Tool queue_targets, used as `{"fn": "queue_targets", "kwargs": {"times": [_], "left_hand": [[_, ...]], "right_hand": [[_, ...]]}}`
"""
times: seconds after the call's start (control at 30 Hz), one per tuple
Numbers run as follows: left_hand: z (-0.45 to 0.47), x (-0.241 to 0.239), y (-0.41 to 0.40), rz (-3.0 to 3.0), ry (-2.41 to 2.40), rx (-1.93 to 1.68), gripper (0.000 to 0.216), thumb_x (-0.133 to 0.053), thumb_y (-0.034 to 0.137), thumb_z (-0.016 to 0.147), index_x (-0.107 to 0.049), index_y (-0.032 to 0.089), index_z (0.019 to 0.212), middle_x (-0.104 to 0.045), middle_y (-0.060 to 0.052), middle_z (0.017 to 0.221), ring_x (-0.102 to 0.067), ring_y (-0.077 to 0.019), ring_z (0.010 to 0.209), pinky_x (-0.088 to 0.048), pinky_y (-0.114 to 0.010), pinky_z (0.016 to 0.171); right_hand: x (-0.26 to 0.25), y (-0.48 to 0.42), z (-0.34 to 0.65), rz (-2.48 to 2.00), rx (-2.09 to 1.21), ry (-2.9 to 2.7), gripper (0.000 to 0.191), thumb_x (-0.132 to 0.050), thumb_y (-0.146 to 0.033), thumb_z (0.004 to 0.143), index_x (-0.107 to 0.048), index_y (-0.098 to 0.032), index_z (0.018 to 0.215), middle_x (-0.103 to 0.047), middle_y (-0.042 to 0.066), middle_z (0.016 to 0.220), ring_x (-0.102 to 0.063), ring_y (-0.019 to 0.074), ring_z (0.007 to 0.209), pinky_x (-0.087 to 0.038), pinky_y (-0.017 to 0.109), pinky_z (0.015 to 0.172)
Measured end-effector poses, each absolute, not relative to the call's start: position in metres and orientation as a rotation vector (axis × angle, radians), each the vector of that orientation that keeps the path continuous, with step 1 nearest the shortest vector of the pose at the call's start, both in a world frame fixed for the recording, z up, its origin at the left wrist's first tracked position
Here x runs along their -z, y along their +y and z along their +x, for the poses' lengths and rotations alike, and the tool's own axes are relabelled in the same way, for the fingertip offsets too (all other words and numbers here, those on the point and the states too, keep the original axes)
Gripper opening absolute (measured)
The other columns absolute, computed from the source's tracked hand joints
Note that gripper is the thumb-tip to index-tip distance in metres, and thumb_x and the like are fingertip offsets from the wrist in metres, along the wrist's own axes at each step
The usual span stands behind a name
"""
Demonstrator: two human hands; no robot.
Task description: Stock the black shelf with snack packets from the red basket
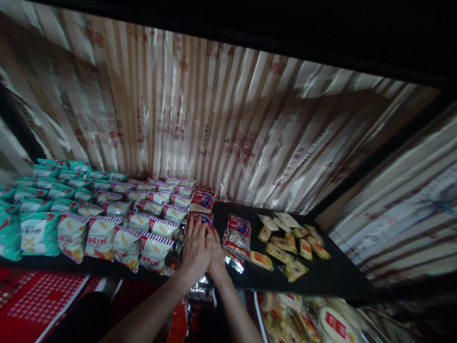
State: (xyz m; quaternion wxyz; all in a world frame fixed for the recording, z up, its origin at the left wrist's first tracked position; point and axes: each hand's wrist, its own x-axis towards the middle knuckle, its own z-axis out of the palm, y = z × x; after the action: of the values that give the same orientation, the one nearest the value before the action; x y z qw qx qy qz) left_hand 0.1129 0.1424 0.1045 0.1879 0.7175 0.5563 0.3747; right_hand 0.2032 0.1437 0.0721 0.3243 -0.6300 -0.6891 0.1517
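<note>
My left hand [196, 247] lies over a red and blue snack packet [201, 216] on the black shelf, its fingers stretched forward and flat on the packet. Tight against it, my right hand [213, 251] reaches to the packet's right side with its fingers stretched out, partly covered by the left. Silvery packet ends [202, 291] show below my wrists at the shelf's front edge. Behind the hands stands another red packet [203, 197]. To the right is a row of similar red packets [238, 228]. Much of what lies under my palms is hidden.
Rows of striped white snack bags [157, 250] and teal bags [40, 233] fill the left of the black shelf [342, 271]. Small yellow packets [283, 252] lie loose at right. Below are a red basket [43, 295] and a container of wrapped food [333, 326]. Wrinkled sheeting [185, 105] hangs behind.
</note>
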Motion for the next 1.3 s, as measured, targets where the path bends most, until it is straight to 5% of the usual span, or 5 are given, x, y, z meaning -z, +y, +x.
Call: {"fn": "queue_targets", "kwargs": {"times": [0.1, 0.43, 0.77, 1.07, 1.3], "left_hand": [[0.118, -0.111, 0.153, 2.041, 1.633, -0.899, 0.040, -0.039, 0.025, 0.085, -0.060, 0.014, 0.119, -0.043, -0.009, 0.142, -0.022, -0.0283, 0.138, -0.023, -0.047, 0.113], [0.114, -0.094, 0.156, 2.095, 1.737, -0.791, 0.045, -0.031, 0.028, 0.089, -0.057, 0.012, 0.122, -0.049, -0.010, 0.137, -0.031, -0.0288, 0.135, -0.025, -0.048, 0.111], [0.119, -0.096, 0.149, 2.204, 1.766, -0.713, 0.049, -0.040, 0.022, 0.082, -0.052, 0.012, 0.128, -0.046, -0.012, 0.139, -0.028, -0.0324, 0.135, -0.023, -0.051, 0.110], [0.121, -0.093, 0.147, 2.292, 1.792, -0.723, 0.047, -0.039, 0.021, 0.083, -0.052, 0.009, 0.127, -0.046, -0.013, 0.139, -0.029, -0.0324, 0.135, -0.023, -0.050, 0.110], [0.121, -0.090, 0.148, 2.275, 1.792, -0.750, 0.046, -0.041, 0.022, 0.082, -0.053, 0.013, 0.126, -0.048, -0.011, 0.138, -0.031, -0.0311, 0.134, -0.023, -0.049, 0.111]], "right_hand": [[-0.071, 0.147, 0.202, -1.610, -0.369, -1.930, 0.047, -0.044, -0.020, 0.080, -0.055, -0.019, 0.126, -0.054, 0.009, 0.132, -0.043, 0.0228, 0.127, -0.023, 0.045, 0.113], [-0.071, 0.143, 0.205, -1.639, -0.615, -1.386, 0.042, -0.035, -0.034, 0.088, -0.059, -0.019, 0.119, -0.059, 0.011, 0.124, -0.052, 0.0208, 0.117, -0.040, 0.040, 0.101], [-0.058, 0.145, 0.229, -1.627, -0.462, -1.252, 0.039, -0.039, -0.033, 0.083, -0.060, -0.016, 0.112, -0.063, 0.011, 0.115, -0.058, 0.0214, 0.107, -0.045, 0.039, 0.095], [-0.077, 0.149, 0.309, -2.252, -0.034, -1.437, 0.042, -0.042, -0.029, 0.084, -0.055, -0.014, 0.122, -0.055, 0.016, 0.125, -0.050, 0.0280, 0.116, -0.039, 0.040, 0.095], [-0.088, 0.159, 0.336, -2.614, -0.168, -1.512, 0.050, -0.045, -0.045, 0.085, -0.049, -0.016, 0.125, -0.066, 0.016, 0.101, -0.054, 0.0326, 0.109, -0.044, 0.040, 0.080]]}}
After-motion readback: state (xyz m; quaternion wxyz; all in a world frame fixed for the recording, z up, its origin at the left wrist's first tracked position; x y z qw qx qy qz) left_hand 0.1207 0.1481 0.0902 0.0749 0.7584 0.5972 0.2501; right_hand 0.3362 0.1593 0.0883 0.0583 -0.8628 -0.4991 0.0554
